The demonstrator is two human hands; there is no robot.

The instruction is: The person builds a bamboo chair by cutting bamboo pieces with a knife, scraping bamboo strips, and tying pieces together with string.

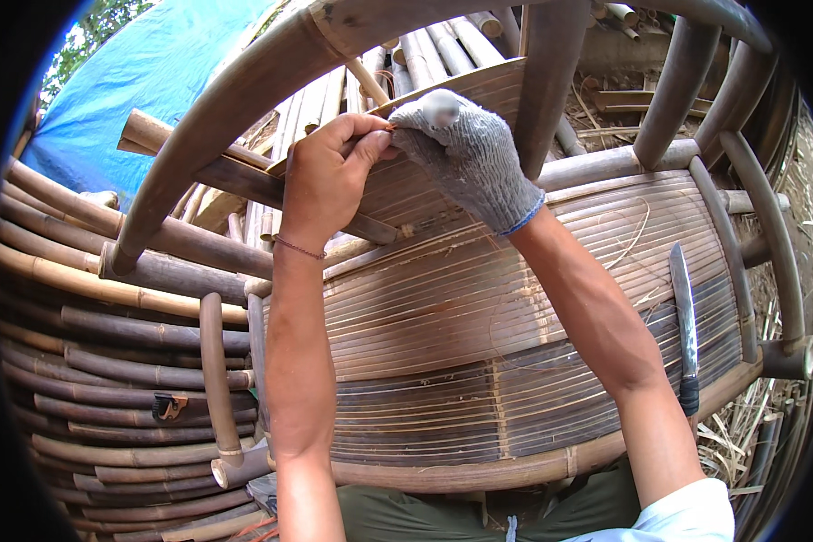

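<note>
My left hand [328, 176], bare with a thin bracelet at the wrist, is closed, its thumb and index finger pinched together. My right hand [465, 149] wears a grey knitted glove with a blue cuff; its curled fingers meet the left fingertips. Between them a tiny reddish-orange bit shows, too small to name. Both hands are at the upper edge of a brown slatted bamboo panel [479, 99], the backrest of a bamboo bench. Below them spreads the bench's slatted seat [425, 334], framed by thick bamboo poles. A thick curved bamboo rail [235, 99] arches past the left hand.
A long knife [683, 307] with a dark handle lies on the seat's right side. Stacked bamboo poles [144, 343] fill the left, with a small orange-and-black tool [168, 406] on them. A blue tarp [144, 90] hangs at the back left; bamboo shavings [741, 443] litter the right.
</note>
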